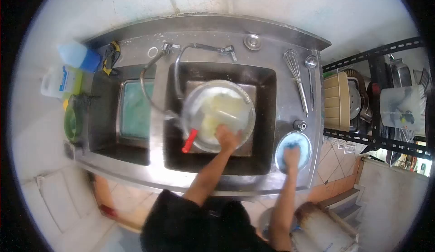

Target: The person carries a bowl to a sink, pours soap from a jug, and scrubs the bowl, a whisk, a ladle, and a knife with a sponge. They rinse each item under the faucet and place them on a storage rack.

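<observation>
A large round metal bowl (248,133) stands in the right sink basin, with a pale, see-through container (233,109) and whitish suds inside. My left hand (227,138) is over the lower part of this bowl, next to the container; motion blur smears its fingers. A red handle (190,140) lies across the bowl's lower left rim. To the right, on the steel counter, my right hand (292,154) reaches down into a small bowl (306,162) of light blue liquid. Its fingers are hidden in a dark bluish thing that I cannot make out.
Two hose taps (229,51) stand behind the basins. A whisk (299,82), a ladle (311,62) and a round drain part (300,125) lie on the right counter. The left basin holds a greenish tray (136,109). Bottles (68,80) stand far left; a black rack (353,136) is right.
</observation>
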Available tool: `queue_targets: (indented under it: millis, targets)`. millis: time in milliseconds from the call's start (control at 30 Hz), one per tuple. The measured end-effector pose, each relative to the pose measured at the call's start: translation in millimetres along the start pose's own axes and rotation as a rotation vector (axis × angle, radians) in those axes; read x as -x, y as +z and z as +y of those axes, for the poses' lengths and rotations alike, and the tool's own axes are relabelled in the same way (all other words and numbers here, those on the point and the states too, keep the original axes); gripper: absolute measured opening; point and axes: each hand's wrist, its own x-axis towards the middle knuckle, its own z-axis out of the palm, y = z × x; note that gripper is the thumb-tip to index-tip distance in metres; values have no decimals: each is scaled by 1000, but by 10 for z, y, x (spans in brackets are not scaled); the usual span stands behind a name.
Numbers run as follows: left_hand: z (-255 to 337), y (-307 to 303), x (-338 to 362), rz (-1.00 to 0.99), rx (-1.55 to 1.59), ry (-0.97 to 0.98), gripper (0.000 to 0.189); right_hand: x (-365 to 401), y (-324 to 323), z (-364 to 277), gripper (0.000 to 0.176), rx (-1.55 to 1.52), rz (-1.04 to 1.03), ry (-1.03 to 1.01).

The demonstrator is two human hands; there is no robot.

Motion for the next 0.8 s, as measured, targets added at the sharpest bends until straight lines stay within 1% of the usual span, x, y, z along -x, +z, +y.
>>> queue_targets:
  millis: [33,67,100,133,167,233,267,300,333,367,400,433,467,500,533,567,633,667,700,733,767,800]
  targets:
    - [-82,154,-67,-19,-60,-42,83,-21,94,204,28,6,1,-9]
    - [-211,378,-150,-12,-49,-46,83,-90,252,533,28,81,-48,-73]
    - [-349,636,-271,-25,-121,-71,84,-203,316,680,27,154,-90,-141]
    - [-396,745,-379,-36,-191,-97,86,-122,70,296,35,266,-162,-95]
    - [-384,727,-470,-22,-176,-99,86,-70,-31,108,35,268,-151,-112]
    - [-437,660,-553,-76,-280,-23,89,56,-148,-98,50,124,295,-145]
    - [-524,661,-568,-80,-281,-30,89,77,-204,-229,58,109,272,-40]
    - [-598,633,-643,20,-359,119,79,82,-184,-199,58,108,268,-36]
    - [-661,608,-698,117,-437,274,74,97,-167,-130,56,156,179,-136]
    - [-559,319,-689,114,-443,283,74,100,-173,-81,54,200,94,-236]
    - [-277,-277,-613,-188,-372,274,72,96,-272,-118,51,157,63,-244]
    - [-79,-748,-533,-491,-300,259,69,111,-372,-144,51,151,67,-236]
    - [-48,-977,-499,-495,-309,264,69,146,-470,-165,48,19,126,-225]
    - [-66,-1171,-476,-393,-141,326,59,197,-578,-237,45,-114,183,-213]
    - [-93,-1340,-437,-291,24,384,49,271,-739,-532,38,-367,153,-101]
    - [-111,-1483,-376,-300,9,388,49,376,-784,-769,38,-375,152,-85]
    - [-126,-1737,-282,-421,568,466,43,563,-704,-1220,37,-479,308,-266]
    - [-130,-1825,-219,-433,550,477,43,594,-575,-1420,37,-358,219,-336]
    - [-136,-1885,-125,-414,404,495,40,597,-435,-1614,36,-235,130,-402]
    - [-133,-1948,-22,-395,259,510,37,528,-171,-1779,35,-199,-67,-335]
    - [-88,-2046,100,-416,242,521,37,424,142,-1849,35,-164,-266,-263]
    - [-7,-2158,199,-394,322,627,37,305,357,-1877,33,-81,-395,-309]
